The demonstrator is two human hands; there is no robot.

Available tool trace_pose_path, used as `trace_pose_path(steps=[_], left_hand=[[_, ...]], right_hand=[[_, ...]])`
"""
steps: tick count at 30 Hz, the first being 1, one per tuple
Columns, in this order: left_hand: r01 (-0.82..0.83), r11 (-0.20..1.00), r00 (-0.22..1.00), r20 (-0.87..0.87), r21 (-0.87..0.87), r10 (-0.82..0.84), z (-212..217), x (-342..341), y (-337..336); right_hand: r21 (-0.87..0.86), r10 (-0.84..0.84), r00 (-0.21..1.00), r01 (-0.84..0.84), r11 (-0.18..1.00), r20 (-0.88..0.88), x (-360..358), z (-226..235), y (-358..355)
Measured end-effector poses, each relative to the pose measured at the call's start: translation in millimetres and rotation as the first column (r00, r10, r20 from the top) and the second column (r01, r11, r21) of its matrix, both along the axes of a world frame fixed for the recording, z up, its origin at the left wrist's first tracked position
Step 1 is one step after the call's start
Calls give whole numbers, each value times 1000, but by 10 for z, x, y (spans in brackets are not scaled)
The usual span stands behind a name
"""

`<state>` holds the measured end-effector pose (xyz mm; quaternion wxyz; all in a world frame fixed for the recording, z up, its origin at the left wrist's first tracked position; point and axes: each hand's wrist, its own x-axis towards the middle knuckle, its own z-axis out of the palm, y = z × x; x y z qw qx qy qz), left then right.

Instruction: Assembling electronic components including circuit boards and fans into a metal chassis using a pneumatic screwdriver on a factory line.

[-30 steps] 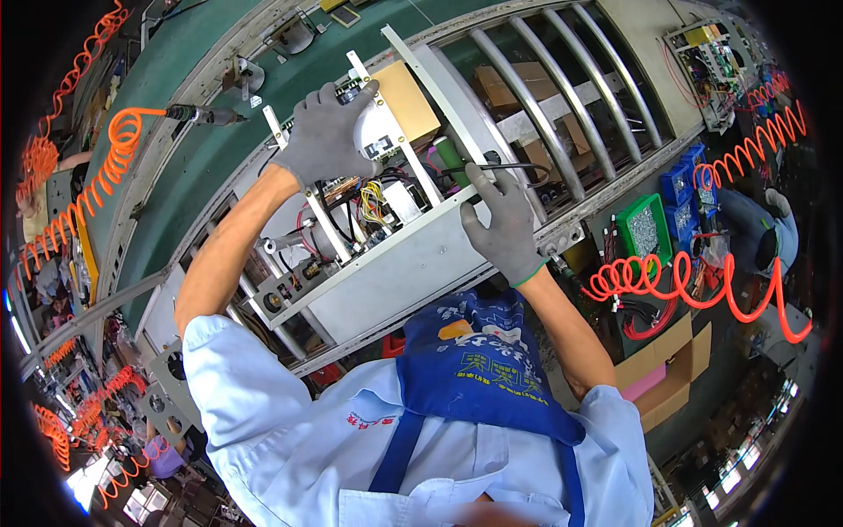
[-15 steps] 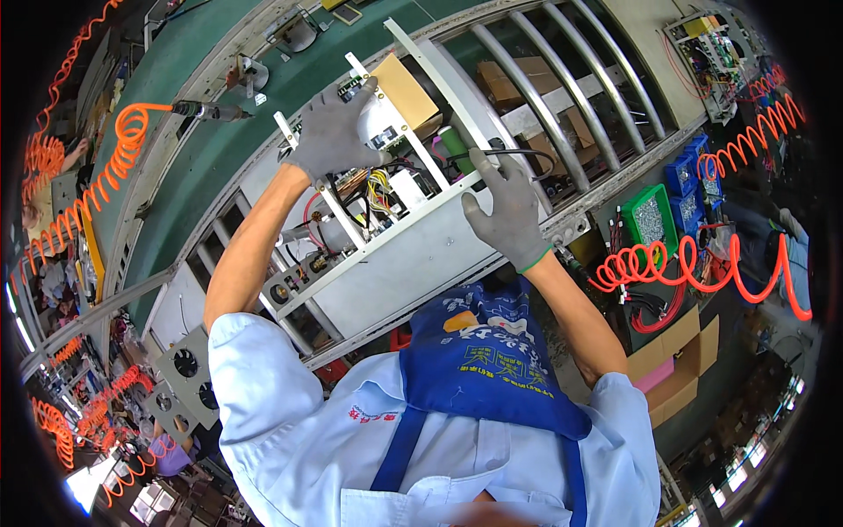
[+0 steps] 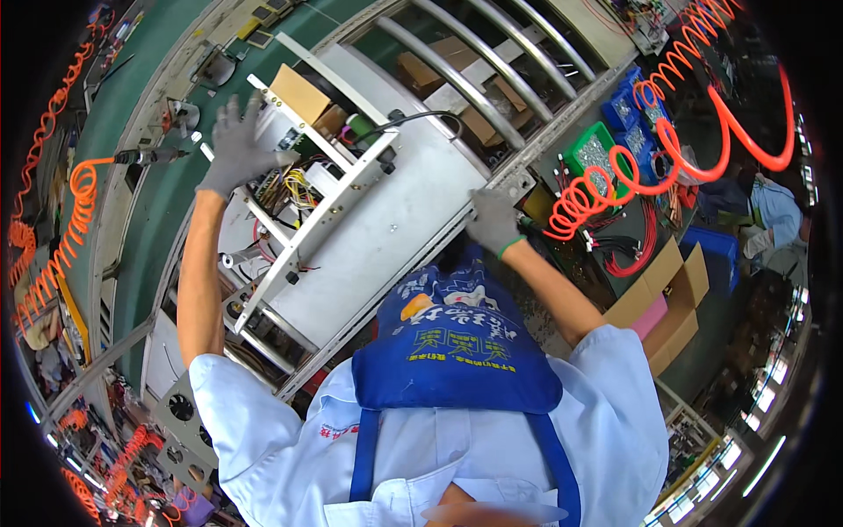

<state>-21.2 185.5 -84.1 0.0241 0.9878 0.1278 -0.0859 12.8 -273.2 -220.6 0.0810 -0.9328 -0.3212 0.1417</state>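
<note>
A white metal equipment frame [image 3: 327,215], packed with wires and parts, stands on a pale grey metal plate [image 3: 395,227]. My left hand [image 3: 235,151], in a grey glove, is at the frame's left side with its fingers spread and the thumb reaching over the wiring; whether it presses on the frame is hard to see. At the plate's right edge is my gloved right hand [image 3: 494,220]. Its fingers are bent over that edge, with part of the grip hidden. Inside the frame are a tan board [image 3: 300,92], a green cylinder [image 3: 358,126] and bundled coloured wires [image 3: 294,191].
Metal rollers [image 3: 457,83] run beyond the plate. Right of them are a green bin of small hardware [image 3: 590,160], blue bins [image 3: 637,136], a coiled red hose [image 3: 606,184] and an open carton [image 3: 663,303]. A power screwdriver [image 3: 151,155] hangs at left over a green belt [image 3: 162,215].
The frame has turned and shifted leftward, baring more of the plate. My right hand has left the frame's cable side for the plate edge. My left hand has moved left with fingers spread.
</note>
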Motion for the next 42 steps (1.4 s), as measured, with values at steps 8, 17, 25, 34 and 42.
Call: trace_pose_path(steps=[8,17,25,34,42], left_hand=[[235,885,742,662,-402,103,301,-802,-1687],[-324,788,922,12,-524,387,-2386,-1205,-2592],[-289,901,947,39,-323,317,-2749,-1122,-2636],[-308,323,655,47,-895,754,-1966,-955,-3049],[-50,-376,721,-294,-925,627,-967,-989,-3448]], right_hand=[[-516,-419,823,185,836,-384,644,-1085,-1111],[-402,-569,426,422,813,-703,537,-1371,-1253],[-336,-392,712,228,914,-582,-394,-797,-1928],[96,-144,798,245,965,-585,-786,278,-1833],[286,4,786,220,933,-618,-751,959,-1348]])
